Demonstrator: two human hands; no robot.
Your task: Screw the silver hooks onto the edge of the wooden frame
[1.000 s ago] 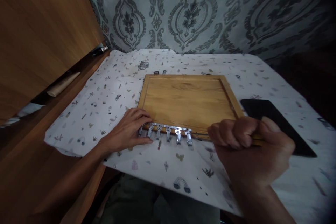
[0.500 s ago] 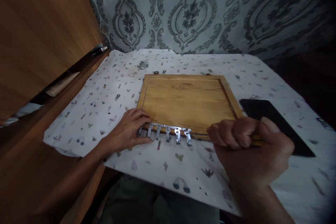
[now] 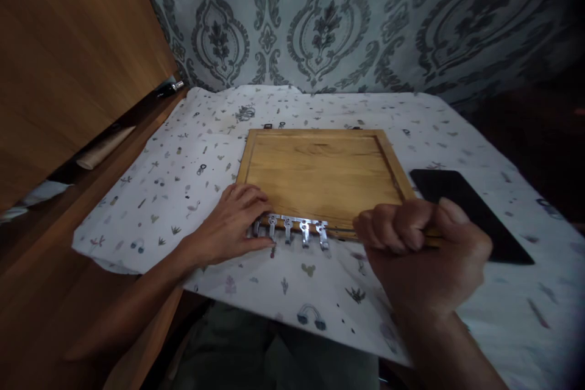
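A wooden framed board point(image 3: 320, 173) lies flat on a white patterned cloth point(image 3: 183, 195). A metal strip with several hooks point(image 3: 297, 228) sits along the board's near edge. My left hand point(image 3: 233, 222) lies flat with fingers stretched over the strip's left end and the board's near left corner. My right hand point(image 3: 420, 256) is curled in a fist over the board's near right corner; what the fingers hold is hidden.
A black flat phone-like slab point(image 3: 470, 213) lies right of the board. A brown wooden panel point(image 3: 68, 55) stands at the left with a gap below holding a rolled paper point(image 3: 103, 146). Patterned wallpaper point(image 3: 329, 18) rises behind the table.
My left hand has slid slightly right, covering more of the hook strip's left end. The whole view has shifted a little; the right hand stays in place.
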